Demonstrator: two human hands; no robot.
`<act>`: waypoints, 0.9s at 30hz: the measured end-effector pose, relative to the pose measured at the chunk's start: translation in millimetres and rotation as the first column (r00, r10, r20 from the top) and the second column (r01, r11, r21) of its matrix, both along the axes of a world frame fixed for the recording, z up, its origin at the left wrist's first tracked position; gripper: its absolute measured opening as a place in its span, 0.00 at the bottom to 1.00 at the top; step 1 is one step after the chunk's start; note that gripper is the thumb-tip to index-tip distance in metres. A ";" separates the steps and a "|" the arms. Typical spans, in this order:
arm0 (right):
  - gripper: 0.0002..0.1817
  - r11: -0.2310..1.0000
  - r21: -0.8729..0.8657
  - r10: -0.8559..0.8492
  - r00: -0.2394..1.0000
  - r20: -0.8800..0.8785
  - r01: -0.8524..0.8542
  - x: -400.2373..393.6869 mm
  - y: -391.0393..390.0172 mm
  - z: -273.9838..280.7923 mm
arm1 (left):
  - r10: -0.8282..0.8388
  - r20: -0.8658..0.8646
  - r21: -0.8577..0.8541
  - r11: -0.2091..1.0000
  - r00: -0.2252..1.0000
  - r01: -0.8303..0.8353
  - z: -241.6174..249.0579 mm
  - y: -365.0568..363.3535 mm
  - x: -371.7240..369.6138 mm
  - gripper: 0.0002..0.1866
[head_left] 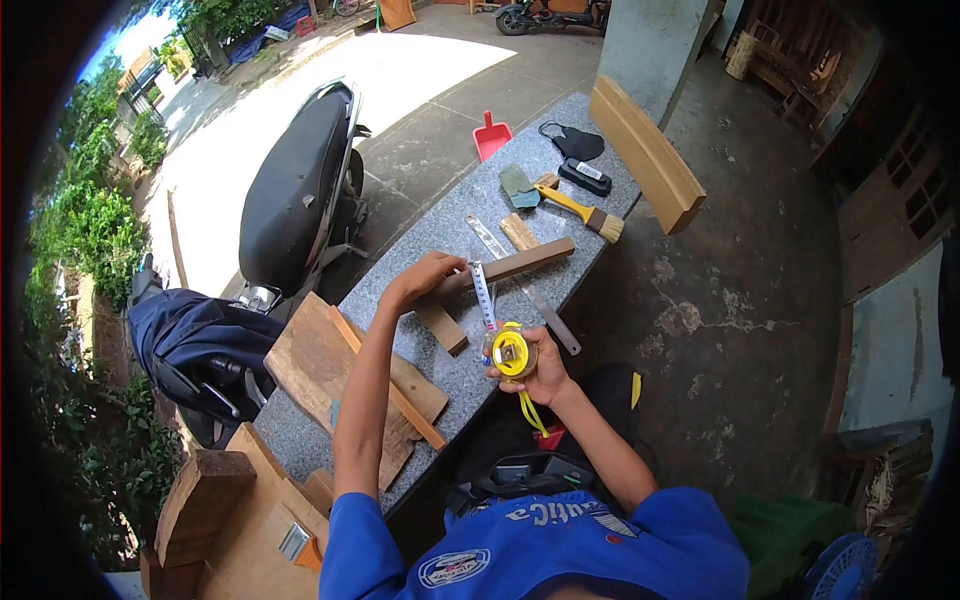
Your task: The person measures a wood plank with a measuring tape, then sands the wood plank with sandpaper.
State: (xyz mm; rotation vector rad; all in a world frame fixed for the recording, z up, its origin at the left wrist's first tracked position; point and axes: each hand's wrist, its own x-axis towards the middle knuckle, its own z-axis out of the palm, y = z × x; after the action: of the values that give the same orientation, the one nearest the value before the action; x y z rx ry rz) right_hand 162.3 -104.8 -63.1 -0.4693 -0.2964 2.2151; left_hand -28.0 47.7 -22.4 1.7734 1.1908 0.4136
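Observation:
My right hand (pixel 545 368) is wrapped round a yellow tape measure (pixel 512 353), its yellow strap hanging below. The white blade (pixel 483 295) is pulled out to a brown wooden bar (pixel 525 262). At the bar's left part, my left hand (pixel 432 275) has its fingers closed beside the blade's end; the bar lies partly under them. A shorter wood block (pixel 441 328) sits below the bar on the speckled stone table (pixel 380 290). A metal ruler (pixel 550 317) runs beneath the bar.
A yellow-handled brush (pixel 583 210), black case (pixel 585 177), black mask (pixel 575 141) and long wooden board (pixel 645 155) lie at the table's far end. Wide planks (pixel 340 385) cover the near left. A motorbike (pixel 300 185) stands left; another brush (pixel 298 546) is lower left.

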 end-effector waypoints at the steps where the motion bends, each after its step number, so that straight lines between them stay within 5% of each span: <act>1: 0.21 1.000 0.006 -0.019 1.000 -0.007 0.019 3.5 -1.7 2.2 | -0.069 -0.035 -0.027 0.997 0.997 0.068 -6.6 6.6 -3.0 0.17; 5: 0.23 0.997 -0.006 -0.079 0.997 0.002 0.079 19.8 -6.4 6.8 | -0.136 0.051 -0.081 0.987 0.989 0.140 -12.3 3.3 -2.6 0.19; 6: 0.23 0.996 -0.013 -0.086 0.996 -0.001 0.086 23.7 -7.3 6.3 | -0.137 0.028 -0.024 0.990 0.990 0.138 -9.6 1.0 -1.9 0.20; 7: 0.34 0.997 0.009 -0.080 0.996 0.031 0.080 27.8 -7.8 2.2 | -0.137 0.005 0.033 0.990 0.991 0.136 -5.5 -2.0 -1.0 0.20; 14: 0.30 0.996 -0.019 -0.083 0.994 0.064 0.085 31.4 -5.1 -3.1 | -0.089 -0.131 0.413 0.900 0.987 0.136 -13.3 -7.8 0.3 0.19; 20: 0.21 1.000 0.006 -0.023 0.998 0.060 0.023 15.6 12.0 3.9 | -0.110 -0.115 0.243 0.961 0.987 0.136 -14.1 -4.2 -0.8 0.22; 23: 0.21 0.999 -0.031 -0.015 0.997 0.071 0.017 7.5 17.2 9.1 | 0.010 0.061 -0.082 0.997 0.998 -0.005 -4.9 -7.2 0.4 0.20; 26: 0.21 0.999 -0.039 0.015 0.999 0.047 -0.013 1.8 14.9 7.6 | 0.112 0.285 -0.180 0.982 0.952 -0.061 -7.3 1.1 -2.7 0.19; 27: 0.21 0.999 -0.044 0.018 0.999 0.027 -0.016 -0.6 12.3 3.5 | 0.123 0.198 -0.104 0.989 0.972 -0.104 7.5 -6.6 2.3 0.17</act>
State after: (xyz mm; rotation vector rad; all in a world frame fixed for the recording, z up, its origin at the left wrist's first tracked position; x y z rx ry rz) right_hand 161.8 -92.4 -59.7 -0.5233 -0.2677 2.2370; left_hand -25.7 41.2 -15.0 1.5477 1.1494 0.5839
